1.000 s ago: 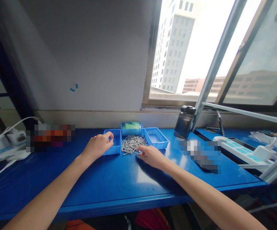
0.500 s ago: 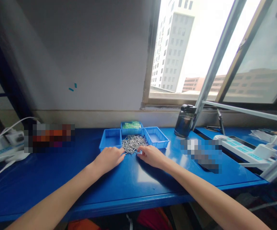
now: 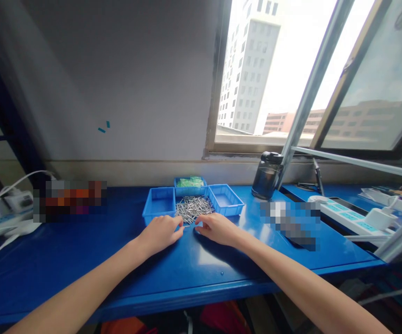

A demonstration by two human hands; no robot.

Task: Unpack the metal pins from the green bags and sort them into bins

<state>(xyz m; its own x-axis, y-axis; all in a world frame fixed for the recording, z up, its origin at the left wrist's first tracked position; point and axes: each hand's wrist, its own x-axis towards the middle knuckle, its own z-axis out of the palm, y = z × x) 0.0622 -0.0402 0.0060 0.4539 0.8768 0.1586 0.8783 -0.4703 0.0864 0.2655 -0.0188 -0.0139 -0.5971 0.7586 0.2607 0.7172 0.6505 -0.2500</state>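
My left hand pinches one thin silvery metal pin between thumb and forefinger, just in front of the pile. My right hand is close by on the right, its thumb and forefinger bent with a small gap, and nothing shows between them. Beyond both hands lies a heap of similar metal pins. Around the heap stand a blue bin on the left, another blue bin on the right, and a third bin at the back with green packets in it.
A dark bottle stands by the window at the right. White power strips and cables sit at the right and far left. Pixelated objects lie on both sides of the blue table. A metal post rises at the right.
Both hands have drawn slightly back from the pile. The pin in my left hand now shows clearly, and my right fingers have opened a little. The camera has shifted slightly.
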